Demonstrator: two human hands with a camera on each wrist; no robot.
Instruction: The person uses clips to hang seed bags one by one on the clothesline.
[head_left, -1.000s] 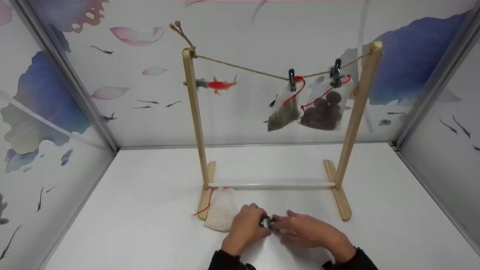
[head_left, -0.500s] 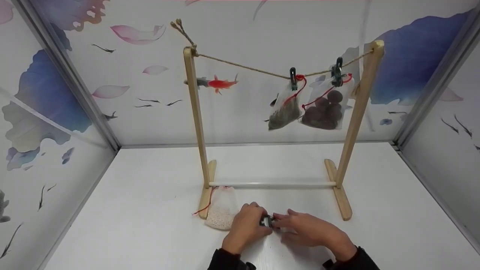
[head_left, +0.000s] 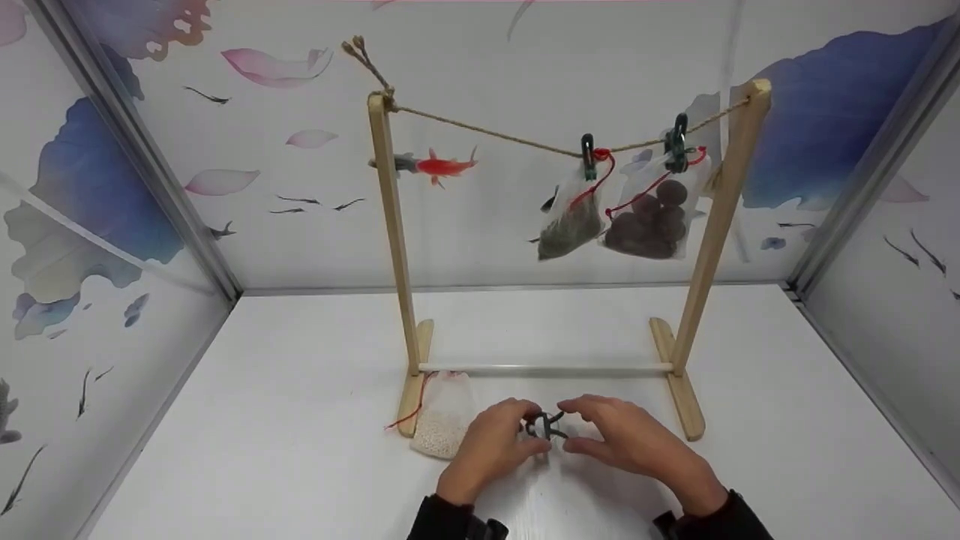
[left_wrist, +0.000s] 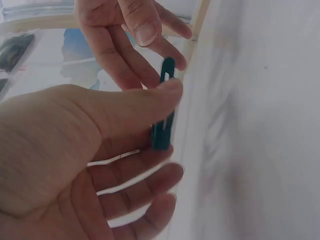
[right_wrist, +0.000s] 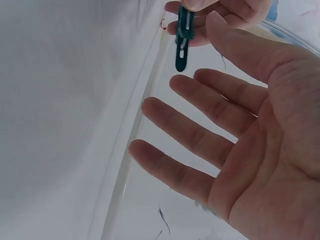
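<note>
My left hand [head_left: 493,448] pinches a dark green clothespin [left_wrist: 163,132] between thumb and fingers, just above the white table. The clothespin's two handles point right in the head view, toward my right hand [head_left: 637,444]. That hand is spread, its thumb and fingers either side of the handles, holding nothing; the right wrist view shows its fingers [right_wrist: 195,135] extended. Beside my left hand lies a mesh bag [head_left: 437,435] of small pale grains with a red drawstring.
A wooden rack [head_left: 718,225] stands behind the hands, with a sagging rope [head_left: 480,135] between its posts. From it hang a bag of greenish filling [head_left: 568,234] and a bag of brown balls [head_left: 652,225], each held by a dark clothespin. A white rod [head_left: 547,369] joins the feet.
The clothespin has turned and risen slightly, so its splayed handles now show. My right hand's thumb and fingers have spread apart around them; both hands have moved a little away from me.
</note>
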